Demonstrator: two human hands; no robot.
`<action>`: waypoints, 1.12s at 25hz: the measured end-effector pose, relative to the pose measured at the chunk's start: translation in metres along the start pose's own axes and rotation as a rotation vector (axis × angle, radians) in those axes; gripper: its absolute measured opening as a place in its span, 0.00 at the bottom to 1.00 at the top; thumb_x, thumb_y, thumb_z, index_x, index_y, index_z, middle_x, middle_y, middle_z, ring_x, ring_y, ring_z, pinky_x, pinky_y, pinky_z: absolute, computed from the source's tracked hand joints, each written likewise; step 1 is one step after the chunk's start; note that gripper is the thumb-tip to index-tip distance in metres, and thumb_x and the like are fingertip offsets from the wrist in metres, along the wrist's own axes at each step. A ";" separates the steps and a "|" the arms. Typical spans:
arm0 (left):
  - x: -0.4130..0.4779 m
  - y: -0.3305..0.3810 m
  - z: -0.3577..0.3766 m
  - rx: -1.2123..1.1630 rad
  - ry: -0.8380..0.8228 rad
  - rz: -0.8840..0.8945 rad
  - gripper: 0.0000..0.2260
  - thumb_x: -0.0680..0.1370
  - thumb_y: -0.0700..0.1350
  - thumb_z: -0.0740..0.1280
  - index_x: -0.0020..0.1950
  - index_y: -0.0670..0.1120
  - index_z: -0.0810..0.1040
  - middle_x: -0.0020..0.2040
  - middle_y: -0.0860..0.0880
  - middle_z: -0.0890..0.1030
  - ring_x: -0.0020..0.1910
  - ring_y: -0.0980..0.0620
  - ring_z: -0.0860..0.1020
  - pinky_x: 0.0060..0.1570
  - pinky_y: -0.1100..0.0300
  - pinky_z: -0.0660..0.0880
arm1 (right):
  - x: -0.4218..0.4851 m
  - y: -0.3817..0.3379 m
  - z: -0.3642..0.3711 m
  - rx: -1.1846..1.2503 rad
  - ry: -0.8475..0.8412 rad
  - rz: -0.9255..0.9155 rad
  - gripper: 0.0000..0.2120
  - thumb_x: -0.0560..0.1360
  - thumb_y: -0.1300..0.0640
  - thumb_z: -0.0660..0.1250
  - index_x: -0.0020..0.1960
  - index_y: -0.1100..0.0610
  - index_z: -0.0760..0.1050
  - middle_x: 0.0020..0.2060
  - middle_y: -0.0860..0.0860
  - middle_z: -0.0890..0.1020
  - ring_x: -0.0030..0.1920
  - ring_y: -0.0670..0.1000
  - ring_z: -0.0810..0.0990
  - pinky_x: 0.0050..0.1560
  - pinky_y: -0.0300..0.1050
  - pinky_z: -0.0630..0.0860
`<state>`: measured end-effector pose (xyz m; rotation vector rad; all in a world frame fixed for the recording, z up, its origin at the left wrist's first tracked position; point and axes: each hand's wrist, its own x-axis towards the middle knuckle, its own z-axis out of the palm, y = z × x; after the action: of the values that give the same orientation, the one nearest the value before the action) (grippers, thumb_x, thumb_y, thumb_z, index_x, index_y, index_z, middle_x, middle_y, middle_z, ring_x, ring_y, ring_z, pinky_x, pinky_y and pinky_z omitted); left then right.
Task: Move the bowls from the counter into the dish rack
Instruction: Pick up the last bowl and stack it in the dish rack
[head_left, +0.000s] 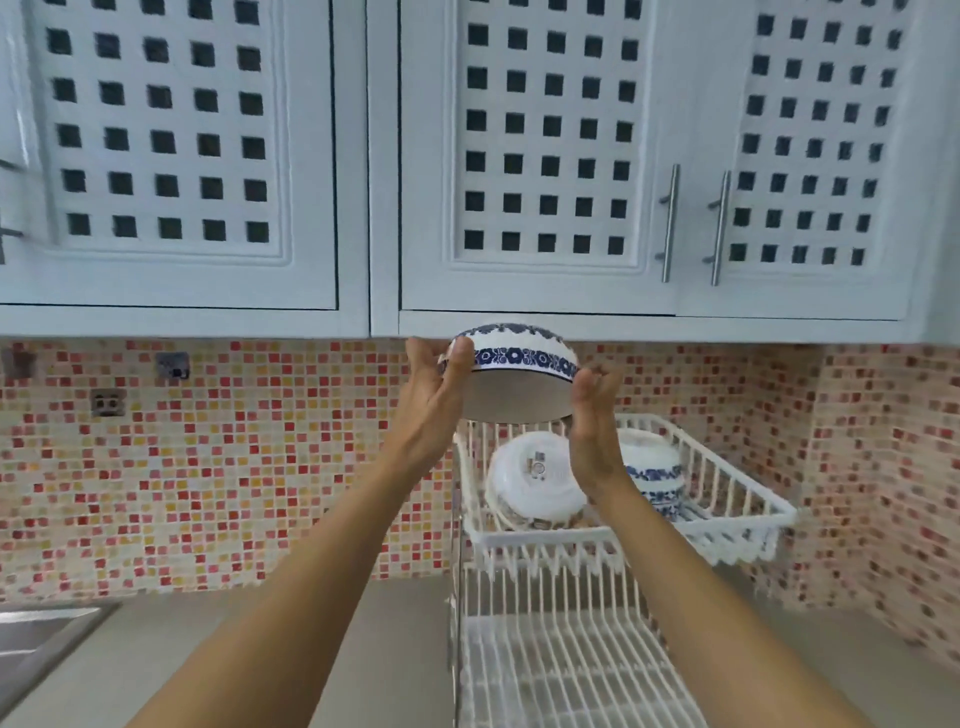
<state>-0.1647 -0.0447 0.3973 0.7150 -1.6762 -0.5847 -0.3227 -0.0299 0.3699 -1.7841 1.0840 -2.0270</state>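
A white bowl with a blue floral band is held upside down and tilted in the air, just under the wall cabinets. My left hand grips its left rim and my right hand presses its right side. Directly below stands a white wire dish rack with two tiers. Its upper basket holds two bowls: a white one lying on its side with the base showing, and a blue-patterned one upside down, partly hidden behind my right wrist.
The rack's lower tier is bare wire. White lattice cabinet doors hang close above the bowl. A mosaic tile backsplash runs behind, a grey counter lies below, and a steel sink edge shows at the far left.
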 end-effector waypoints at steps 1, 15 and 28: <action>0.007 0.002 0.019 -0.007 -0.021 -0.003 0.20 0.77 0.64 0.53 0.59 0.50 0.59 0.49 0.62 0.68 0.51 0.61 0.72 0.60 0.49 0.70 | 0.009 0.005 -0.025 0.008 -0.057 -0.032 0.29 0.74 0.32 0.52 0.65 0.52 0.59 0.60 0.48 0.71 0.53 0.35 0.73 0.47 0.38 0.68; 0.060 -0.035 0.200 0.334 -0.480 -0.008 0.44 0.65 0.64 0.72 0.75 0.56 0.55 0.71 0.48 0.69 0.67 0.47 0.72 0.66 0.46 0.72 | 0.073 0.126 -0.259 -0.519 -0.633 -0.059 0.38 0.62 0.28 0.65 0.66 0.23 0.49 0.70 0.36 0.57 0.73 0.54 0.63 0.69 0.62 0.66; 0.032 -0.089 0.243 0.628 -0.429 -0.129 0.59 0.61 0.51 0.80 0.78 0.51 0.41 0.73 0.46 0.55 0.72 0.45 0.59 0.73 0.53 0.61 | 0.078 0.173 -0.255 -0.791 -0.761 -0.039 0.61 0.55 0.38 0.79 0.75 0.41 0.42 0.78 0.46 0.46 0.77 0.48 0.48 0.75 0.58 0.52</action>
<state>-0.3942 -0.1281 0.3044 1.2158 -2.2616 -0.3025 -0.6274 -0.1037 0.3197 -2.5913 1.6517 -0.7361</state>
